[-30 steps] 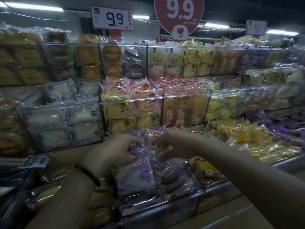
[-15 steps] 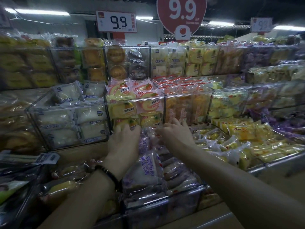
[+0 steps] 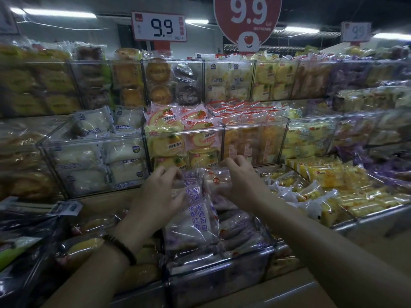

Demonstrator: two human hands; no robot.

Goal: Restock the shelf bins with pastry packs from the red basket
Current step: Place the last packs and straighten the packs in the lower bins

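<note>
Left hand [image 3: 160,194] pinches the purple-lettered pack [image 3: 198,216], right hand [image 3: 240,183] the neighbouring pack [image 3: 214,185]. They look light, squashy and slippery, so a gentle grip on the wrapper edges is probably best.

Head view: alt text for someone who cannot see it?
The left hand grips a tall purple-print pastry pack standing in a clear front bin; the right hand touches packs behind it. Stocked shelf bins and 9.9 price signs rise beyond.

Single head-worn wide-angle view, facing forward and slightly down, close to tiered bins [image 3: 89,139], left hand [image 3: 160,192] and right hand [image 3: 240,185] in from near edge, on pack [image 3: 195,214] at centre, price signs [image 3: 159,26] far above, shelves bending away left and right.
</note>
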